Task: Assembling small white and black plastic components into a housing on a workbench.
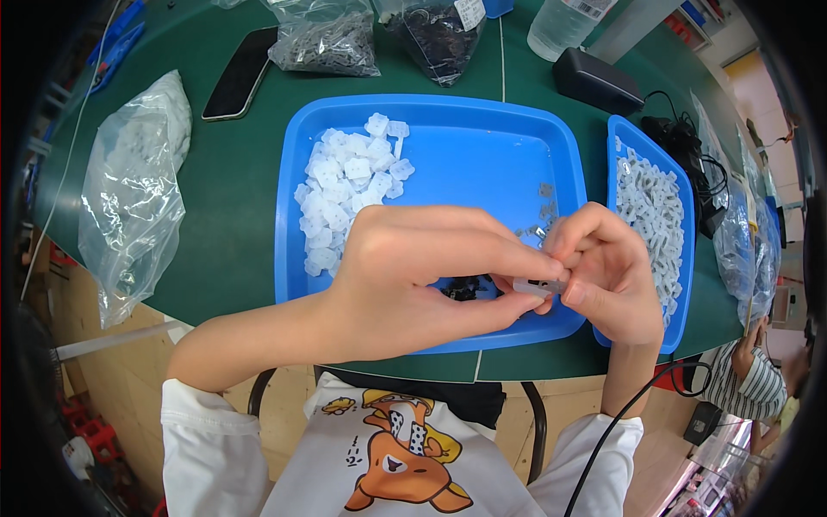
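Note:
My left hand (413,267) reaches across a blue tray (474,155) and pinches a small translucent white plastic piece (527,285) between thumb and fingers. The fingers of my right hand (620,284) are closed at the other end of that piece, close against my left fingertips; whether they hold a second small part is hidden. In the tray's left side lies a heap of flat translucent white plastic pieces (353,172). Small black parts (463,289) show beneath my left hand, and tiny grey parts (547,202) lie scattered near my right fingers.
A smaller blue tray (614,142) full of small light-grey plastic parts (650,207) stands at the right. Around them are a clear bag (133,189), a phone (241,73), bags of grey (327,43) and black parts (439,39), a bottle (564,26), a black box (597,79) and cables.

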A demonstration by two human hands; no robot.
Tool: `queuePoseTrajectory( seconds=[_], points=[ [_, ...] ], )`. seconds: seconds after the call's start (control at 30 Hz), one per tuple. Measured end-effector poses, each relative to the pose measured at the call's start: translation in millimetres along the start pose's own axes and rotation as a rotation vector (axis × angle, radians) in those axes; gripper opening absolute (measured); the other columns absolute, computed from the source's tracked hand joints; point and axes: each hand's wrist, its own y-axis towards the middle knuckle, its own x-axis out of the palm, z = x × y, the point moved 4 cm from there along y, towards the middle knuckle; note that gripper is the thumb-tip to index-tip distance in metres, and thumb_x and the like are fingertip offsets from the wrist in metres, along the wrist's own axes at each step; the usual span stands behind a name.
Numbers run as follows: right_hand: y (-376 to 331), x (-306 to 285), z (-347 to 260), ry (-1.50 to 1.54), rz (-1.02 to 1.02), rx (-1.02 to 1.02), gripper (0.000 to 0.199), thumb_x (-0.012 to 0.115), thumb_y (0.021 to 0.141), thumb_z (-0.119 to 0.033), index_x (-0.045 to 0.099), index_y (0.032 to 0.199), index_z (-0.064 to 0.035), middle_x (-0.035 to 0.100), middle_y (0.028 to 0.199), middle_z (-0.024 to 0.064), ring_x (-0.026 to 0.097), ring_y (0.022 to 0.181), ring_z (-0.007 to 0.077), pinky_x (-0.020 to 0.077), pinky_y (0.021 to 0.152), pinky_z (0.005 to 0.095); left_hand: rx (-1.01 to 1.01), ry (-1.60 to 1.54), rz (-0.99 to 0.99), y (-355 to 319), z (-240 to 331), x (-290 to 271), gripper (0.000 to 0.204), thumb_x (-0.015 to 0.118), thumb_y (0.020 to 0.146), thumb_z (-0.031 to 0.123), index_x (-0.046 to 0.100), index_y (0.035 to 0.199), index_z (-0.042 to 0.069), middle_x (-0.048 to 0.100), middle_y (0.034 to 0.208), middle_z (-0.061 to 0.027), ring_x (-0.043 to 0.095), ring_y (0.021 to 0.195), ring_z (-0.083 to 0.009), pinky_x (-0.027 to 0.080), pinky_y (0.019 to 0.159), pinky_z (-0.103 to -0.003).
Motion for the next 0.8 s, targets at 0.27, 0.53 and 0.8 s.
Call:
queuePoseTrajectory(
  seconds=[0.27, 0.53, 0.8],
  points=[
    [0.9, -3.1, 3.9, -0.007, 0.043, 0.032, 0.025, 0.066, 0.086, 0.008, 0.055, 0.107, 0.0047, 0.062, 0.097, 0.0131, 0.065, 0.089, 0.0209, 0.0582, 0.078, 0.0346, -0.005, 0.015, 0.006, -1.4, -1.4, 0.6, 0.031, 0.081, 0.069, -0.002, 0.076, 0.098, 0.006, 0.073, 0.088, -0.0096, 0.071, 0.075, -0.0170, 0.057, 0.063, -0.024],
    [1.1, -3.6, 4.8, -0.039, 0.114, 0.075, 0.026, 0.070, 0.083, 0.007, 0.057, 0.105, 0.0035, 0.065, 0.092, 0.0122, 0.068, 0.083, 0.0194, 0.0567, 0.075, 0.0300, -0.002, 0.039, 0.009, -2.0, -2.8, 1.8, 0.031, 0.081, 0.069, -0.002, 0.076, 0.098, 0.006, 0.073, 0.086, -0.0091, 0.071, 0.074, -0.0168, 0.056, 0.062, -0.024],
    [1.4, -5.5, 6.6, -0.006, 0.109, 0.120, 0.025, 0.072, 0.082, 0.006, 0.059, 0.102, 0.0035, 0.066, 0.092, 0.0119, 0.067, 0.084, 0.0188, 0.0568, 0.076, 0.0298, -0.023, 0.043, -0.017, -3.6, -1.6, 3.2, 0.031, 0.081, 0.069, -0.002, 0.076, 0.099, 0.006, 0.073, 0.087, -0.0085, 0.071, 0.074, -0.0170, 0.057, 0.062, -0.024]
  ],
)
